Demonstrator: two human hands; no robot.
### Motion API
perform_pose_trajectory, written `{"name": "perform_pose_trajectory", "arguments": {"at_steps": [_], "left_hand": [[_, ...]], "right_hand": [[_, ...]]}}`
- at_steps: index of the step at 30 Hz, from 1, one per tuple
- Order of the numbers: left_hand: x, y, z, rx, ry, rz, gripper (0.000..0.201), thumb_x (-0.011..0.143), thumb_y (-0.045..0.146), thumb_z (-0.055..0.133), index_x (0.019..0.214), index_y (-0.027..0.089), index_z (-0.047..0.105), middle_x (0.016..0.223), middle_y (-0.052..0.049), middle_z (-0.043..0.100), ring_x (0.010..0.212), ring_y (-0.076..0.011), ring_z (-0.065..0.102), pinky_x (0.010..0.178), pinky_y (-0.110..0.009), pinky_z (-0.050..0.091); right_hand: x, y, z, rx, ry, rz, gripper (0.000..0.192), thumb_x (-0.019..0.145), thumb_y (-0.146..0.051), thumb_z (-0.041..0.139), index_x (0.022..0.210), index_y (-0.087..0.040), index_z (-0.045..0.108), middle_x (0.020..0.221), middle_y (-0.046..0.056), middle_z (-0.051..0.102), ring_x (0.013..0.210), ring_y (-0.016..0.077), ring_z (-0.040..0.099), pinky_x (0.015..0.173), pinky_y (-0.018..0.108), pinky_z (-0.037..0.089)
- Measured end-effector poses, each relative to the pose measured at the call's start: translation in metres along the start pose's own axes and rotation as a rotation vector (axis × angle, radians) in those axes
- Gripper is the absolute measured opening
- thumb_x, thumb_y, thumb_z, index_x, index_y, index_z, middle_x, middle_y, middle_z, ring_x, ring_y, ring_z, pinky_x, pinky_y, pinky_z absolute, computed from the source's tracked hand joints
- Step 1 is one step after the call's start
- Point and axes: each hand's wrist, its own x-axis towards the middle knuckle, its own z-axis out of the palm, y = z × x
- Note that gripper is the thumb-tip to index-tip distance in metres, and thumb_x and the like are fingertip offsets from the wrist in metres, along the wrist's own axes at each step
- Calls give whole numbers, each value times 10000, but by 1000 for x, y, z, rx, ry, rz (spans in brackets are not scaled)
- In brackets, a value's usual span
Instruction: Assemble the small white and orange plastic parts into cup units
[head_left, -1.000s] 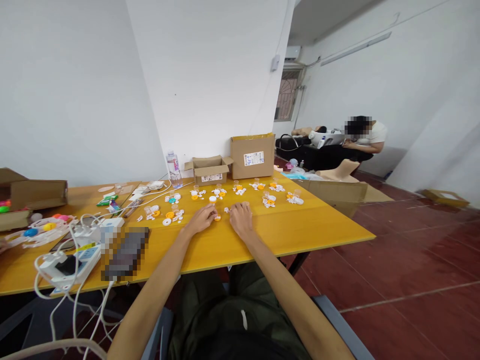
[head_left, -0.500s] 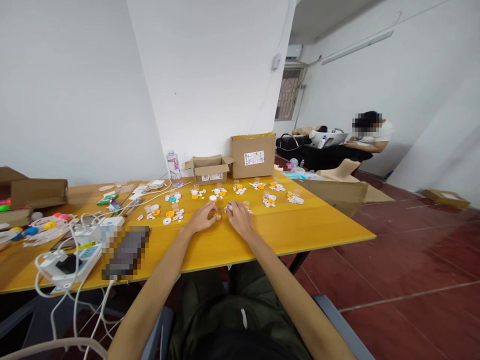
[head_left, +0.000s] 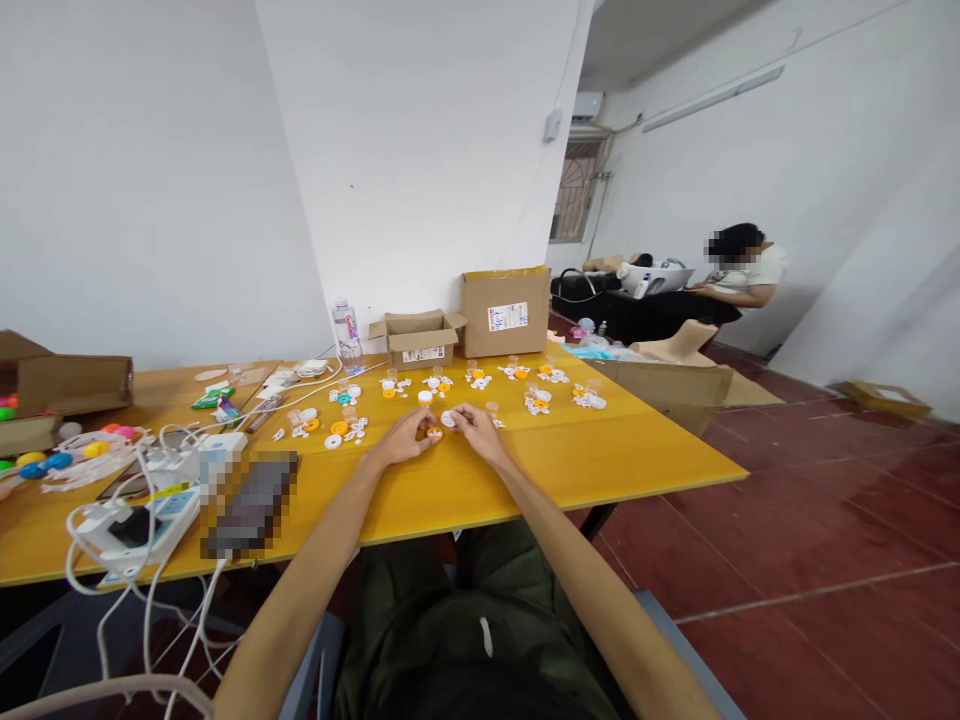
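Note:
My left hand [head_left: 405, 438] rests low over the table, its thumb and fingers closed at the edge of an orange round piece [head_left: 435, 434] with something white in it. Between the fingertips of my right hand [head_left: 480, 434] is a white disc [head_left: 448, 418], tilted so its face shows. The disc is just above and right of the orange piece. Beyond my left fingers stands a small white-topped piece [head_left: 425, 397]. A clear cup [head_left: 492, 408] is behind my right hand, with small white bits near it.
Several groups of clear cups, orange and white wheels [head_left: 334, 441] and small parts spread over the yellow table [head_left: 570, 470]. Behind are a bottle [head_left: 347, 337], an open small box [head_left: 421, 342] and a larger carton [head_left: 506, 312]. A power strip [head_left: 169, 510] and phone [head_left: 251, 503] lie left. A person sits at right.
My right hand has shifted its fingers, and the white disc now shows its face toward me. My left hand stays almost still by the orange piece.

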Motion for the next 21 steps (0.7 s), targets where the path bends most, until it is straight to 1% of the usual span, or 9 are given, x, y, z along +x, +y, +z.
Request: {"name": "perform_pose_trajectory", "arguments": {"at_steps": [5,9,15,21], "left_hand": [[0,0,1,-115,-17,-1,206,824,320,653,988,214,589,912,-18,638,848,-171,579,840,-326,499],[1,-2,2,-196,-22,-15,254,808,312,687,1014,208,582,923,-25,642,853,-167,583,835,-324,497],[2,-6,3,-293,-17,-63,325,769,264,733,1043,212,566,935,-25,637,861,-161,586,832,-322,488],[2,-5,2,-374,-20,-87,361,736,252,766,1032,213,563,923,-20,634,876,-168,582,843,-327,476]], "right_hand": [[0,0,-2,-6,-29,13,261,828,-467,616,775,-216,661,775,21,696,764,191,655,720,320,560],[0,-5,-3,-34,-63,-13,220,797,-422,653,756,-210,696,756,17,713,758,197,658,729,322,541],[-1,-10,-2,-33,-88,-13,191,764,-396,689,787,-216,750,837,38,772,819,231,697,781,355,544],[-1,-8,-3,-82,-86,-19,168,772,-367,689,765,-220,770,854,47,786,837,251,715,804,379,552]]}}
